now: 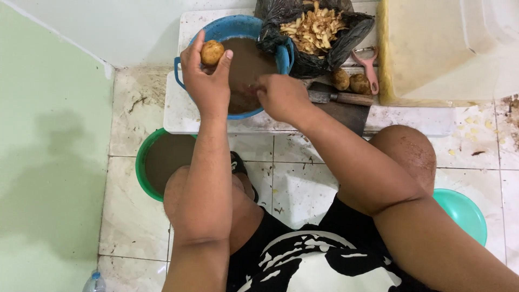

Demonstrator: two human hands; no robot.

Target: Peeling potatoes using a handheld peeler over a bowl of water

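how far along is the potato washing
Done: a pile of peels fills the black bag. In hand: the left hand holds one potato over the blue basin of muddy water, the right hand at its rim. Left: two potatoes beside the peeler.

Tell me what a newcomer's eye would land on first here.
First, the left hand holding a round potato above the blue basin of muddy brown water, top centre. The right hand rests at the basin's near rim. Behind sits a black bag heaped with pale peelings.
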